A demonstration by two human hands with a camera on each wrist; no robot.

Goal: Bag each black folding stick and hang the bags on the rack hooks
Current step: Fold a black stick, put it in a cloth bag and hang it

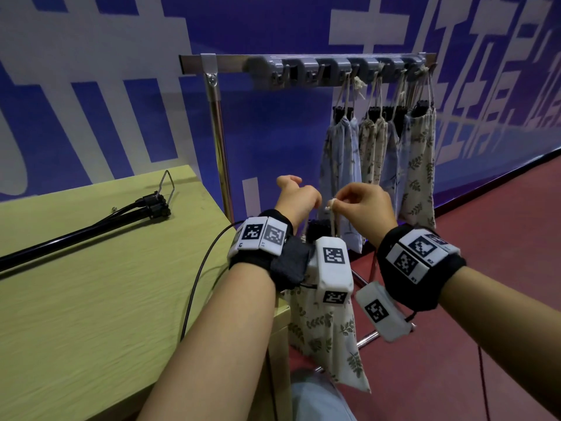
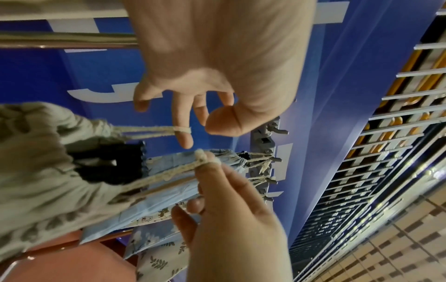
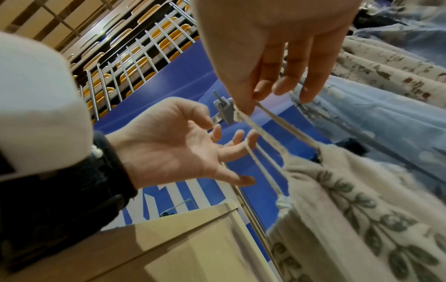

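Hands (image 1: 299, 197) (image 1: 365, 208) hold leaf-print bag (image 1: 331, 335) by its drawstrings (image 2: 154, 131).

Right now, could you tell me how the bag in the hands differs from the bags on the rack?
The bag in the hands hangs by its drawstrings, one pinched by the right hand, one looped over a finger of the left hand; the bags on the rack hang from the hooks. It hangs low beside the table; they hang higher, bunched together. All are printed drawstring cloth with black showing at the mouth.
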